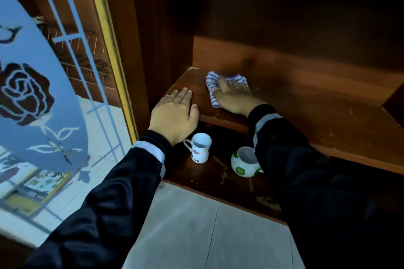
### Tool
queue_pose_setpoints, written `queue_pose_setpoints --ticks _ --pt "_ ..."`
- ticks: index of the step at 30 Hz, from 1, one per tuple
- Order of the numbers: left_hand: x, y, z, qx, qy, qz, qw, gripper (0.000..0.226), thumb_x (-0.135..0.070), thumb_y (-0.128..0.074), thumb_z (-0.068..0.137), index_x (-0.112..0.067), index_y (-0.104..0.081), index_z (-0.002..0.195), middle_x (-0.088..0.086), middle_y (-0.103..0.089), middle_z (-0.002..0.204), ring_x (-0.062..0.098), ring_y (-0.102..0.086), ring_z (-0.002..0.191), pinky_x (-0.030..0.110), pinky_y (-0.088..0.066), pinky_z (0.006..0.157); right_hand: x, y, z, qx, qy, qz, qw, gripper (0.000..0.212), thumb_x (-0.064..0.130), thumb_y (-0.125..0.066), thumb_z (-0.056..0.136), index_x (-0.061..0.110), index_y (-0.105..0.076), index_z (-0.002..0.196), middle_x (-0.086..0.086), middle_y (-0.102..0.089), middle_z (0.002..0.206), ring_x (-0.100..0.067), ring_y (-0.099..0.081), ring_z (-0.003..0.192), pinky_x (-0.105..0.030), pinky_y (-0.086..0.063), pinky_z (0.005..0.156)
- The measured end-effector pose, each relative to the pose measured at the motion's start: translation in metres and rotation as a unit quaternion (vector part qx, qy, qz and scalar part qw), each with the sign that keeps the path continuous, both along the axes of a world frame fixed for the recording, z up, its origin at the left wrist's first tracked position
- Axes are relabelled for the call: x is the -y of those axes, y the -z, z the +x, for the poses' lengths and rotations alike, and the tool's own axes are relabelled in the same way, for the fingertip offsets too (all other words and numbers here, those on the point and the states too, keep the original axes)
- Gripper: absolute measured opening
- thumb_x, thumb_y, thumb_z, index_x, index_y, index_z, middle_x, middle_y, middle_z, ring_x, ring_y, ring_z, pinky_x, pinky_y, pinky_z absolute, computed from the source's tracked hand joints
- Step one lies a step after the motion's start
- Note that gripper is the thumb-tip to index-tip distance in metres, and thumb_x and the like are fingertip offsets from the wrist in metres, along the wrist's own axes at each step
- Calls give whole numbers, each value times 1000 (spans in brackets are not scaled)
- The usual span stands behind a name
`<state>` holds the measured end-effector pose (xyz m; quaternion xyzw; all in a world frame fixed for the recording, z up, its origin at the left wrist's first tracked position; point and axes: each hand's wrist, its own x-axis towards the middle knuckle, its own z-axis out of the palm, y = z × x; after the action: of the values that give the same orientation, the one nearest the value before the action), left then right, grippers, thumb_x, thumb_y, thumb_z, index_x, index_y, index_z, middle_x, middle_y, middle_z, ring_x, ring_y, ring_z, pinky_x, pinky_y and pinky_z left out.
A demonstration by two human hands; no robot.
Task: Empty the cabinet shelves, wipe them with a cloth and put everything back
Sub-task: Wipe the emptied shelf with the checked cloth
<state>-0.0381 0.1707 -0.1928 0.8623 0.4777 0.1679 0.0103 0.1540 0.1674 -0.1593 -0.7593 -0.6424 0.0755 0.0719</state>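
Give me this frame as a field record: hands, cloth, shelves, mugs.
left hand: flat, palm down on the front left corner of the upper shelf
right hand: holds the striped cloth against the upper shelf, fingers curled over it
lower shelf: bears two mugs, upright and apart
white mug: left, red logo, handle to the left
round mug: right, white and green, partly behind the right sleeve
stage: wiping the upper shelf

Black sleeves point(105, 199), white-banded cuffs point(150, 150)
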Motion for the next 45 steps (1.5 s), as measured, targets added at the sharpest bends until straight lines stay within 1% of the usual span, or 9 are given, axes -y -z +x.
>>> queue_pose_setpoints --ticks 3,6,15,19,26,29,33,39,45 --pt "-10 -7 3 -28 5 -23 999 60 -43 -25 105 -16 -19 158 1 -15 166 19 -14 152 31 -8 122 -3 1 8 16 -32 -21 999 52 43 -17 106 27 -15 156 5 -4 166 -23 -2 152 -41 2 121" --pt "-17 -13 9 -48 3 -50 998 62 -46 -24 105 -16 -14 159 0 -9 166 18 -9 153 30 -6 122 -16 2 19 21 -25 -43 999 54 46 -14 106 30 -8 158 9 3 165 -23 3 152 -41 5 120" --pt "-17 -4 18 -24 -32 -22 999 78 -49 -10 88 -17 -19 158 1 -17 165 15 -15 152 29 -5 121 -62 -2 13 14 -1 -32 999 54 41 -17 105 27 -11 157 7 2 166 -26 3 152 -43 5 121" --pt "-16 -2 18 -10 -31 -4 999 80 -48 -10 85 -17 -21 158 1 -19 165 15 -16 151 28 -5 121 -81 -2 4 28 14 -2 1000 53 38 -18 105 22 -19 156 4 -10 165 -26 -5 151 -45 -3 122" --pt "-18 1 19 6 -36 21 999 97 -54 7 72 -20 -27 157 -1 -25 163 14 -21 150 27 -7 121 -97 0 10 50 -101 -15 994 51 38 -19 105 35 -13 156 11 -5 165 -21 -3 152 -42 -1 121" --pt "-17 3 18 16 -36 28 999 95 -54 5 74 -20 -30 156 -1 -27 162 14 -23 150 26 -7 120 -93 1 19 47 -145 -23 988 50 35 -19 106 36 -11 156 11 -4 165 -21 -2 152 -42 -1 122" --pt "-18 4 17 33 -31 33 998 90 -53 -1 78 -18 -36 154 1 -33 159 16 -28 148 25 -9 120 -84 3 22 29 -135 28 990 49 31 -23 107 29 -20 156 7 -16 163 -19 -10 151 -38 -8 121" --pt "-17 10 13 73 -18 47 996 77 -49 -15 84 -18 -51 145 0 -49 150 18 -40 142 33 -20 119 -110 7 5 59 -92 6 994 52 36 -19 105 30 -14 157 8 -7 165 -21 -8 151 -44 -4 122" --pt "-12 10 11 88 -12 47 995 73 -49 -17 87 -20 -54 142 -2 -52 147 18 -42 141 33 -23 119 -93 6 8 50 -179 20 982 50 32 -23 106 36 -15 156 12 -10 164 -18 -7 152 -41 -3 121"
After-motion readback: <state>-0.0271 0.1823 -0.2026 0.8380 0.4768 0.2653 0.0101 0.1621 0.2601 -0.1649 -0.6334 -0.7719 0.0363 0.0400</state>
